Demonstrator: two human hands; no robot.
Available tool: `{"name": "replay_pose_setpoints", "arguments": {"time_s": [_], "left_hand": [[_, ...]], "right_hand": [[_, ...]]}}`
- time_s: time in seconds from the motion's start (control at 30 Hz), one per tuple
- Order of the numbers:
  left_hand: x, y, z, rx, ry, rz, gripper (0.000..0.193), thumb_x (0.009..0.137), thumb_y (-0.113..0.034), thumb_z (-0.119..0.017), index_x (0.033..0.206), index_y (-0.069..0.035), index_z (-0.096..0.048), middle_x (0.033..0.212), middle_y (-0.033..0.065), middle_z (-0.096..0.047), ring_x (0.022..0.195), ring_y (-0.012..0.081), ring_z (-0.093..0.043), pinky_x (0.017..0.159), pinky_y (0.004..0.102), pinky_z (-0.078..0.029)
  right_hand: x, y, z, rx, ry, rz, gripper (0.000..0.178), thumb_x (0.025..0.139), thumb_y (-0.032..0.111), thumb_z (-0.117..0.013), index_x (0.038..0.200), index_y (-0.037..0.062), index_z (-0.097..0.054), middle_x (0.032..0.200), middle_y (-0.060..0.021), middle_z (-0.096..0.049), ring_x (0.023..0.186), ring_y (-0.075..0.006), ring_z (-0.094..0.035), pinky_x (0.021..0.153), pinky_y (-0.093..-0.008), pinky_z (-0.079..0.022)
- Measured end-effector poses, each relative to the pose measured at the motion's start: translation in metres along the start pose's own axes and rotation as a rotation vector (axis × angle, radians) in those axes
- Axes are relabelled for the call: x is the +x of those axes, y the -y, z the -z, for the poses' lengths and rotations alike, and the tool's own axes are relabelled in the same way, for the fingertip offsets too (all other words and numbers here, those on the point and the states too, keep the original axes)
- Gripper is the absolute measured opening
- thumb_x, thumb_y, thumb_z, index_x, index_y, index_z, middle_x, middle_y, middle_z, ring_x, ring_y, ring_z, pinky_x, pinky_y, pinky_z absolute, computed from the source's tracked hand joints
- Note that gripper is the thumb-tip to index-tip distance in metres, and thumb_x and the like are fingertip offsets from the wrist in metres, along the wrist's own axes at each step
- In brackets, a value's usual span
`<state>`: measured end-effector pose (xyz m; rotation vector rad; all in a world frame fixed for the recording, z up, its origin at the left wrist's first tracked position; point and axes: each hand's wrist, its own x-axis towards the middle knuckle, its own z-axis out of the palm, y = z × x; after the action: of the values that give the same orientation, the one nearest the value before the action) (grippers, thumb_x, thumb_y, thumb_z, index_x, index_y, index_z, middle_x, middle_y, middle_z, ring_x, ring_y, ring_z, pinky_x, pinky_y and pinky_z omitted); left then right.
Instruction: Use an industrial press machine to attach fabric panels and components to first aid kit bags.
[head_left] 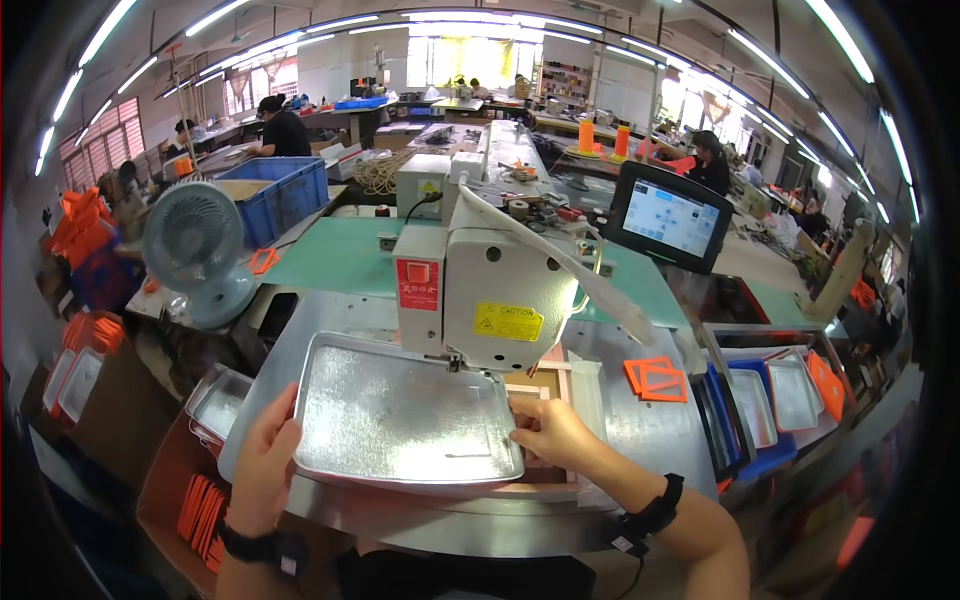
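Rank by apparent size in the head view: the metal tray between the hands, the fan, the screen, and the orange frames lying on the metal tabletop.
1. Metal tray
2. Fan and screen: too alike to rank
3. Orange frames

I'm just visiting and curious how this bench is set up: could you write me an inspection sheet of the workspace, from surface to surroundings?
Surface: grey metal worktop; green surface behind.
Job's things: silver tray at the white machine.
Clutter: orange frames overlapping on the worktop, right; small parts behind the machine's head.
Hands: left hand holds the tray's left edge, right hand its right edge.
Cables: black cable at the machine; wire from the right wristband.
Surroundings: fan left, lit screen right, other people farther back.
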<state>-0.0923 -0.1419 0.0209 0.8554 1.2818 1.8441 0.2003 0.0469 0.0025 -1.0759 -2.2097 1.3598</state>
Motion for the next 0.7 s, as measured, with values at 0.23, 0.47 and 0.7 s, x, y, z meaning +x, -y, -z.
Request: {"name": "replay_pose_setpoints", "arguments": {"time_s": [0.23,0.47,0.7], "left_hand": [[-0.029,0.032,-0.077,-0.145,-0.068,-0.013,0.050,0.096,-0.031,-0.061,0.134,-0.001,-0.047,0.116,0.0097,-0.061,0.103,0.0182,-0.063,0.075,0.0337,-0.059],[0.004,0.046,-0.032,-0.219,-0.212,0.159,0.041,0.088,-0.008,-0.060,0.128,-0.004,-0.050,0.114,0.0075,-0.061,0.094,0.0206,-0.066,0.072,0.0305,-0.059],[-0.044,0.024,0.040,-0.599,-0.518,-0.097,0.035,0.096,-0.015,-0.062,0.128,-0.004,-0.052,0.119,0.0077,-0.062,0.102,0.0225,-0.064,0.086,0.0388,-0.057]], "right_hand": [[0.008,-0.011,-0.022,0.011,-0.005,0.133,0.021,0.087,0.001,-0.065,0.106,-0.0039,-0.060,0.078,-0.0106,-0.068,0.065,-0.0151,-0.064,0.059,-0.0298,-0.052],[0.008,0.000,-0.018,0.007,0.131,0.223,0.031,0.087,0.005,-0.064,0.117,-0.0004,-0.063,0.107,-0.0188,-0.068,0.085,-0.0258,-0.069,0.074,-0.0343,-0.054],[-0.013,0.012,-0.041,-0.356,0.091,0.577,0.041,0.092,0.014,-0.062,0.132,0.0056,-0.057,0.113,-0.0144,-0.064,0.098,-0.0361,-0.064,0.083,-0.0407,-0.053]]}}
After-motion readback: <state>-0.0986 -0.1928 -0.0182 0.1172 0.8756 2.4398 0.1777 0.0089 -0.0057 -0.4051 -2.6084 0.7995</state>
